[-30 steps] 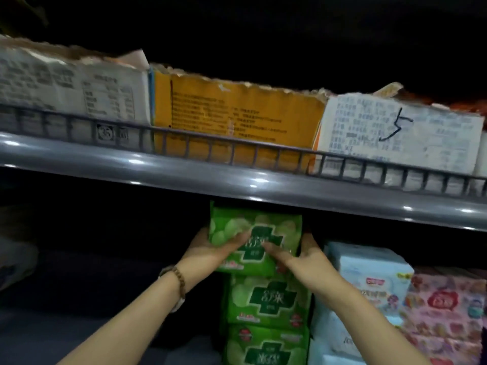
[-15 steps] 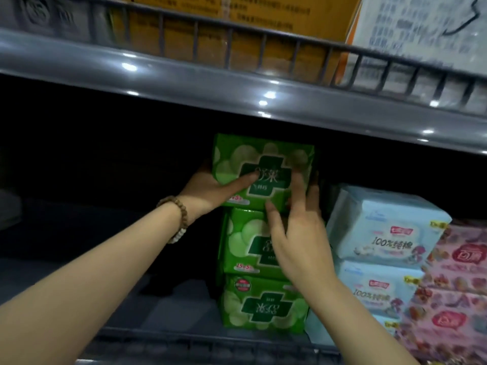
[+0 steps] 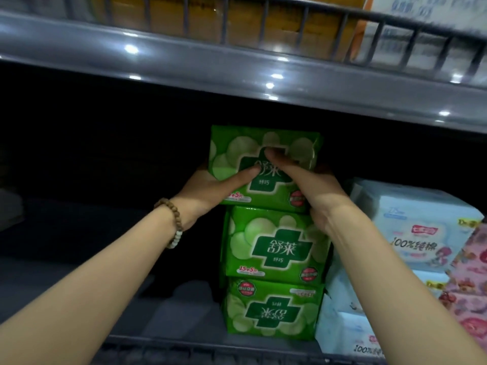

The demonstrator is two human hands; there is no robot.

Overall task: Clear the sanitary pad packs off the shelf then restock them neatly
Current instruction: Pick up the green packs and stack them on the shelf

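Three green sanitary pad packs stand stacked on the lower shelf (image 3: 158, 325). The top green pack (image 3: 287, 151) sits on the middle green pack (image 3: 274, 246), which rests on an upside-down bottom green pack (image 3: 271, 309). My left hand (image 3: 210, 191) holds the top pack at its left side, thumb across the front. At the pack's right side is my right hand (image 3: 308, 188), gripping it with the thumb on the front label. Both sets of fingers are hidden behind the pack.
Pale blue packs (image 3: 416, 227) and pink packs (image 3: 471, 285) are stacked right of the green stack. The upper shelf edge (image 3: 237, 69) with a wire rail hangs just above, carrying cardboard boxes (image 3: 276, 25). Dark shelf space lies to the left. A low rail (image 3: 210, 351) runs along the front.
The view dropped to show the whole stack. My right hand rose from the middle pack to the top pack's right side, so both hands now hold it squarely on the stack.
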